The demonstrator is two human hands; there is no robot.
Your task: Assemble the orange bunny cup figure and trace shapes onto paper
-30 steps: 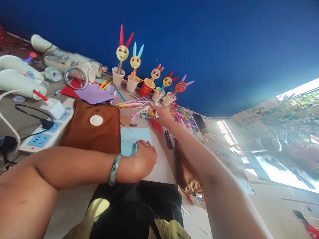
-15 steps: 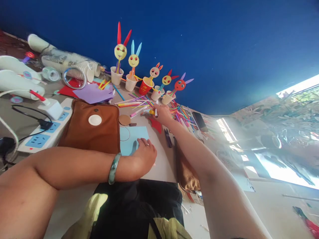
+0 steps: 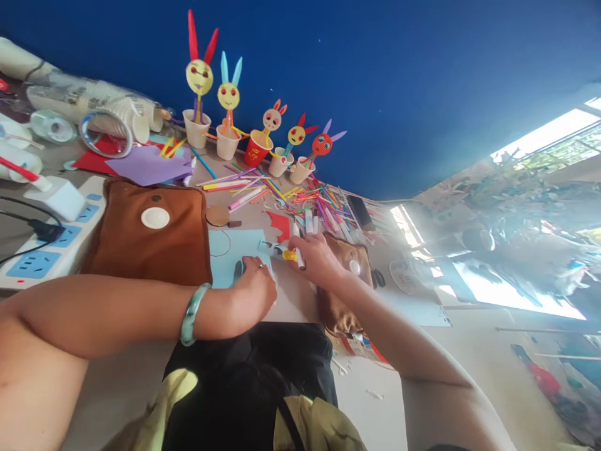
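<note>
My left hand (image 3: 256,291) rests on a light blue paper sheet (image 3: 232,250) that has a circle drawn on it; its fingers are curled and press the sheet down. My right hand (image 3: 315,255) is closed around a white marker (image 3: 297,247) and a small yellow-ended piece (image 3: 284,253), held just right of the sheet's far corner. A green bangle (image 3: 191,313) is on my left wrist. A red paper scrap (image 3: 280,224) lies just beyond my right hand.
A brown pouch (image 3: 150,228) lies left of the sheet, another brown pouch (image 3: 347,275) under my right forearm. Several paper-cup rabbit figures (image 3: 256,134) line the blue wall. Coloured straws (image 3: 282,191), a power strip (image 3: 44,250), tape rolls (image 3: 106,133) and stacked cups (image 3: 141,119) crowd the table.
My right hand has drawn back from the pile of straws toward me, carrying the marker, and now sits beside the blue sheet. The left hand has stayed on the sheet.
</note>
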